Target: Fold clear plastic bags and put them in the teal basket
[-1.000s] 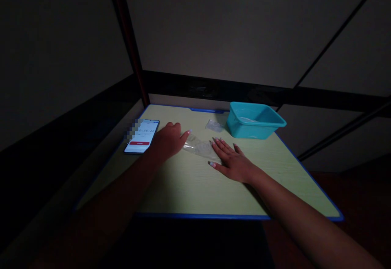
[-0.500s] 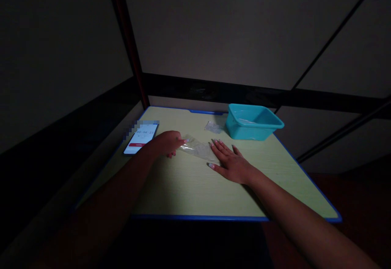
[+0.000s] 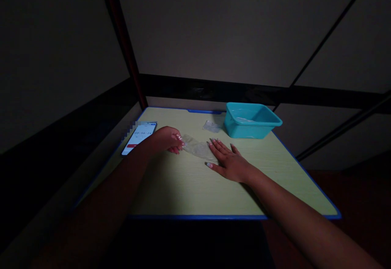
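Observation:
A clear plastic bag (image 3: 198, 148) lies on the pale wooden table between my two hands. My left hand (image 3: 173, 140) pinches its left end, fingers closed. Flat on the bag's right end rests my right hand (image 3: 227, 159), with its fingers spread and the thumb apart. Behind the bag is a small, flat clear packet (image 3: 211, 126), touched by neither hand.
A turquoise plastic basket (image 3: 252, 130) stands at the back right with something pale inside. At the left edge lies a phone (image 3: 143, 130) showing a timer, partly behind my left wrist. The table (image 3: 195, 195) has a blue edge, with a wall behind it.
The fingers of my left hand have curled in more around the bag's end. My right hand stays spread on the bag. The whole view has shifted slightly.

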A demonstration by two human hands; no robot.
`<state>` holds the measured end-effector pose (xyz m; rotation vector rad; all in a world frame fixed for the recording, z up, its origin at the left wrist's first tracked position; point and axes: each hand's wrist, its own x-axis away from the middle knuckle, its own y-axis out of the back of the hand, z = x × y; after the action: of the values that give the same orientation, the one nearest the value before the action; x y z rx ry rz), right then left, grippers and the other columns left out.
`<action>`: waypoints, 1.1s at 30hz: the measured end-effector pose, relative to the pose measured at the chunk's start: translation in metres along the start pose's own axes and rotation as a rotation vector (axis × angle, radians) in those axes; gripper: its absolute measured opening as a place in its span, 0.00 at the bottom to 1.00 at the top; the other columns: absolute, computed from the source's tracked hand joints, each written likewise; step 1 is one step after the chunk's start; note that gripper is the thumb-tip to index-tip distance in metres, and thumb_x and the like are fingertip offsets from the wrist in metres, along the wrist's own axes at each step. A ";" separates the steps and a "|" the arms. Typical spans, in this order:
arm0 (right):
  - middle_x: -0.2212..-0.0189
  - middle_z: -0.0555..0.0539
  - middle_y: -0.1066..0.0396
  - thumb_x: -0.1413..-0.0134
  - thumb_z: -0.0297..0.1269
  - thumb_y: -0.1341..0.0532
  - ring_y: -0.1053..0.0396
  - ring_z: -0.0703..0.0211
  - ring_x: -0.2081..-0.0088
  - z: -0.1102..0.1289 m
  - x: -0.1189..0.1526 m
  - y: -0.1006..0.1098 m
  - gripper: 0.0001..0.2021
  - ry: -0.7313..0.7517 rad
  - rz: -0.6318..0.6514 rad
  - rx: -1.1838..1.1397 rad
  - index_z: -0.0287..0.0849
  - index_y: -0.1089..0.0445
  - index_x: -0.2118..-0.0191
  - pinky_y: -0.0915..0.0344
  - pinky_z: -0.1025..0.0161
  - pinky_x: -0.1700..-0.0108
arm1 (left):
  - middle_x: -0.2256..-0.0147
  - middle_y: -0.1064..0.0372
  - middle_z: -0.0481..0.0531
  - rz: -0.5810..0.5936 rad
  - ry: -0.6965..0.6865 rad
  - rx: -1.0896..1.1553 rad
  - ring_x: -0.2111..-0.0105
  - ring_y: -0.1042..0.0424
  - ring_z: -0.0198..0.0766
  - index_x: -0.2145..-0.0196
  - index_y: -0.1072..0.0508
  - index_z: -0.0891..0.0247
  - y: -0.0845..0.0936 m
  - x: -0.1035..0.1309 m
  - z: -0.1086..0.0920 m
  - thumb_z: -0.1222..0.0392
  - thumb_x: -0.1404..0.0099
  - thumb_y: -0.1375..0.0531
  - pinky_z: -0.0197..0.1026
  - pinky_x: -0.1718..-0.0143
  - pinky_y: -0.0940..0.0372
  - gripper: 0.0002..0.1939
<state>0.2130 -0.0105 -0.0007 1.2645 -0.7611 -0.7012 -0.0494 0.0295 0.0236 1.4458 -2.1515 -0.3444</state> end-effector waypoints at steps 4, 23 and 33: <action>0.35 0.46 0.73 0.43 0.60 0.59 0.71 0.49 0.35 0.000 0.000 0.000 0.37 -0.003 0.002 -0.005 0.46 0.70 0.34 0.65 0.37 0.41 | 0.80 0.30 0.47 -0.051 0.043 -0.037 0.80 0.29 0.33 0.78 0.36 0.64 0.003 0.005 -0.002 0.58 0.48 0.40 0.33 0.78 0.37 0.09; 0.35 0.43 0.69 0.42 0.56 0.58 0.68 0.48 0.35 -0.002 0.000 -0.005 0.35 0.018 -0.013 0.035 0.44 0.66 0.34 0.64 0.37 0.41 | 0.39 0.51 0.61 -0.158 -0.851 -0.626 0.39 0.53 0.46 0.41 0.47 0.63 -0.078 0.031 -0.029 0.46 0.37 0.48 0.52 0.40 0.57 0.31; 0.35 0.46 0.68 0.42 0.50 0.55 0.66 0.48 0.35 -0.005 0.000 -0.011 0.34 0.010 -0.033 0.081 0.45 0.67 0.34 0.62 0.37 0.41 | 0.36 0.73 0.65 0.101 -0.698 -0.778 0.37 0.76 0.47 0.36 0.64 0.74 -0.114 0.020 -0.028 0.38 0.35 0.60 0.49 0.38 0.66 0.42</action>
<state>0.2165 -0.0091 -0.0120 1.3557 -0.7682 -0.6962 0.0489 -0.0318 -0.0023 0.8108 -2.1443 -1.6248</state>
